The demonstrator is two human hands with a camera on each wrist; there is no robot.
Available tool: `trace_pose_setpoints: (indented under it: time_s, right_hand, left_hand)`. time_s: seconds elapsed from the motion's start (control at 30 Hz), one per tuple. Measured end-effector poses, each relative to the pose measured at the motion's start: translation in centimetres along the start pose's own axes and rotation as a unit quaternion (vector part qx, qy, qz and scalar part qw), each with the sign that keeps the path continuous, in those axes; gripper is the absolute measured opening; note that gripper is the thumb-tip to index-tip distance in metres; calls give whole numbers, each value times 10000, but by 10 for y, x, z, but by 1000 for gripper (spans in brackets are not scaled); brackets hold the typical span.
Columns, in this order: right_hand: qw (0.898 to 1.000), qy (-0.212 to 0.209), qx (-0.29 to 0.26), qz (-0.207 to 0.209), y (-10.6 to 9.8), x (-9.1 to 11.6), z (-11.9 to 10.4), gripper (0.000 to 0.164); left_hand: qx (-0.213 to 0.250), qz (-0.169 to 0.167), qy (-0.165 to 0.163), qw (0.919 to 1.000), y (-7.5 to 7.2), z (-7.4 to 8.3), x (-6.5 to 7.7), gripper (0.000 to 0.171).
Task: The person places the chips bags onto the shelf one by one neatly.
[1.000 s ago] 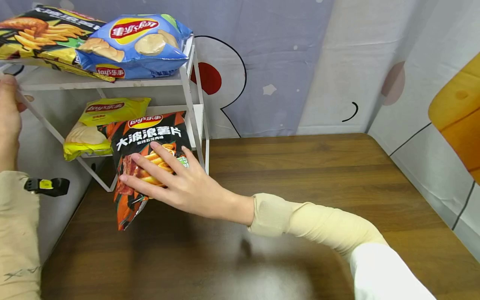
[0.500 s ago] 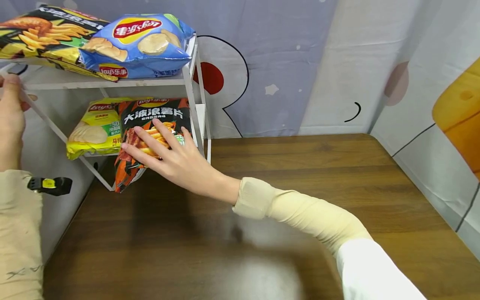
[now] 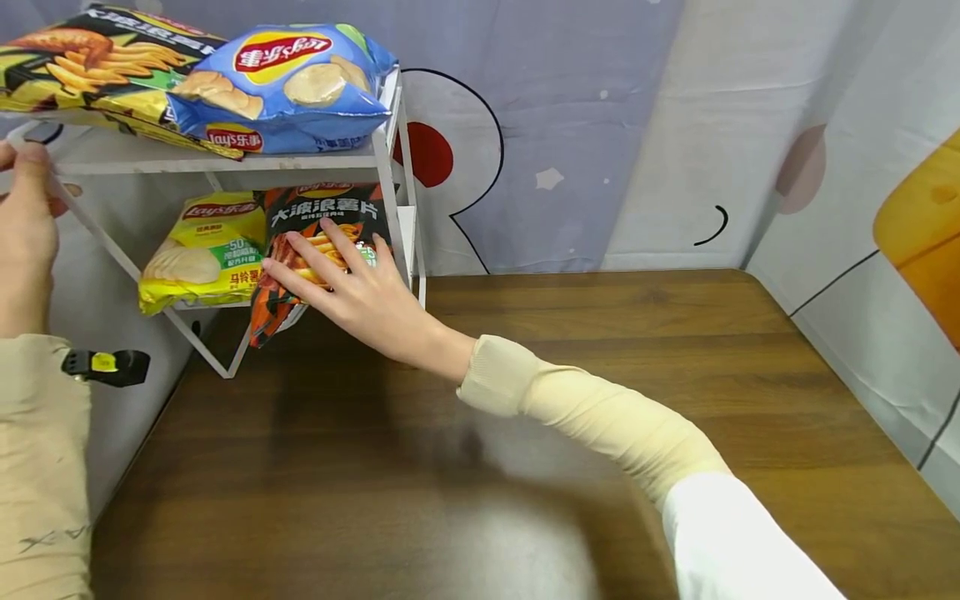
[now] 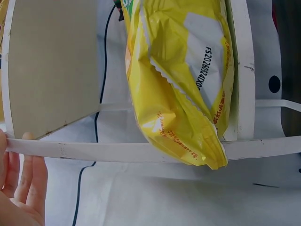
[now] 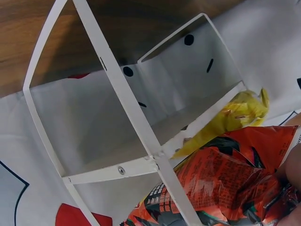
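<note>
My left hand (image 3: 26, 242) grips the front corner of a white metal two-tier shelf (image 3: 330, 162), its fingers (image 4: 35, 176) around the thin frame bar in the left wrist view. On the lower tier, my right hand (image 3: 367, 304) holds a black-and-red bag of chips (image 3: 288, 208). Its fingers spread across the front of the bag; the thumb is hidden from the head view. The bag's orange-red side (image 5: 225, 174) shows in the right wrist view. Beside it on the left lies a yellow bag of chips (image 3: 213, 250), overlapped by the black-and-red one.
On the upper tier lie a blue bag of chips (image 3: 292, 87) and a black-and-yellow bag (image 3: 112, 62), partly overlapping. The brown wooden table (image 3: 585, 358) extends to the right of the shelf, and a patterned curtain (image 3: 555, 142) hangs behind.
My right hand has pushed the black-and-red bag up and inward onto the lower tier, right of the yellow bag. The left hand still grips the shelf, and the view has shifted slightly.
</note>
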State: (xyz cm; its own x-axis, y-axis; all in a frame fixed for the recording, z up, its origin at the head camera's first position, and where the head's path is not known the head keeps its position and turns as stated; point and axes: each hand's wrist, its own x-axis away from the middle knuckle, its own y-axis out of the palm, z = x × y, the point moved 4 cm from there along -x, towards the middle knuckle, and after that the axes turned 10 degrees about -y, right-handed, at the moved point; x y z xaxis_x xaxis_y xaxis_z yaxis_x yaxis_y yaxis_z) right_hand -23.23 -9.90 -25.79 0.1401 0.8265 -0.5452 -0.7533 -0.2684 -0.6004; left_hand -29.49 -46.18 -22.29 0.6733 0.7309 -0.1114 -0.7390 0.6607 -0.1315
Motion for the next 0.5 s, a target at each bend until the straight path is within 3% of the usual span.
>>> trace_pose_setpoints:
  time_s: [0.1, 0.13, 0.23, 0.33, 0.37, 0.5]
  right_hand:
    - [9999, 89, 97, 11, 5, -3, 2, 47]
    - [9998, 110, 151, 24, 7, -4, 3, 47]
    - [9995, 163, 266, 82, 12, -5, 4, 46]
    - [9991, 213, 361, 70, 17, -6, 5, 46]
    - [9990, 241, 381, 57, 18, -6, 5, 46]
    - [9986, 323, 421, 28, 25, -7, 6, 45]
  left_hand:
    - [-123, 13, -82, 9999, 0, 5, 9, 45]
    - [-175, 17, -57, 9998, 0, 1, 3, 46]
    - [-321, 81, -183, 9993, 1, 8, 16, 46]
    - [-317, 62, -86, 9994, 1, 7, 16, 45]
    - [-372, 131, -161, 9991, 2, 14, 28, 43]
    - [-383, 128, -162, 9991, 3, 19, 38, 42]
